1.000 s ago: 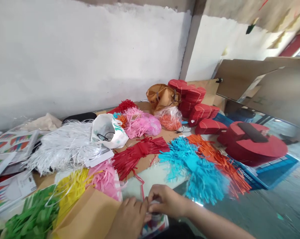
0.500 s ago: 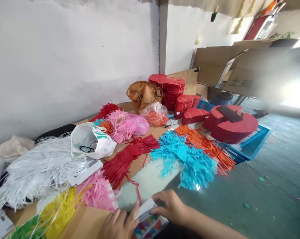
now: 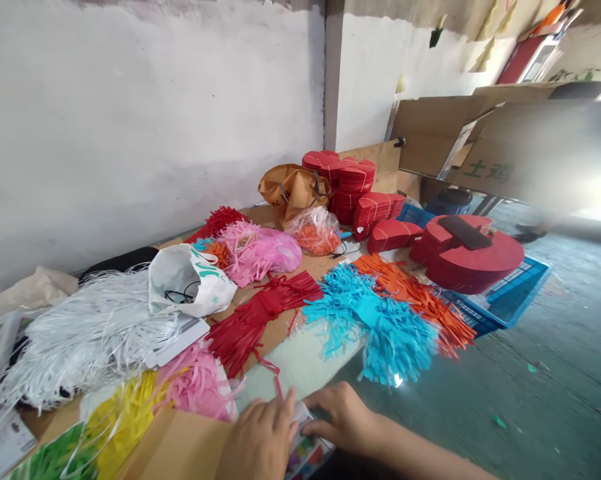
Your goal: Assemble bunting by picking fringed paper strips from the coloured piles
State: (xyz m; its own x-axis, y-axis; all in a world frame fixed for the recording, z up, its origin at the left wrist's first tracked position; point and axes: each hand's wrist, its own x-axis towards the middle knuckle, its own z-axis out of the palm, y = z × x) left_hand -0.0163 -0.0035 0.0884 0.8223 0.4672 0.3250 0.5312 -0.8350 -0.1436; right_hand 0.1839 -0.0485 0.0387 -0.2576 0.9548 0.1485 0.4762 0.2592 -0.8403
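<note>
A packet with a white top edge and a colourful print (image 3: 308, 459) is held low at the front, partly cut off by the bottom of the view. My left hand (image 3: 260, 437) lies over its left side, with the fingers against the top edge and the thumb hidden. My right hand (image 3: 343, 415) pinches the upper right corner between thumb and bent forefinger. Just beyond my hands, a thin red strip trails from a red paper-strip bundle (image 3: 265, 308). A brown cardboard piece (image 3: 175, 447) is left of my left hand.
Blue (image 3: 370, 310) and orange fringe bundles (image 3: 405, 287) overhang the table's right edge. White strips (image 3: 90, 333), a white bag (image 3: 193, 283), pink fringe (image 3: 195, 380) and yellow fringe (image 3: 123, 413) crowd the left. Red stacks (image 3: 473, 257) stand at the right, by a blue crate (image 3: 523, 300).
My left hand has shifted right and over the packet, covering more of its white top and print. My right hand keeps its pinch at the corner. The view has turned slightly.
</note>
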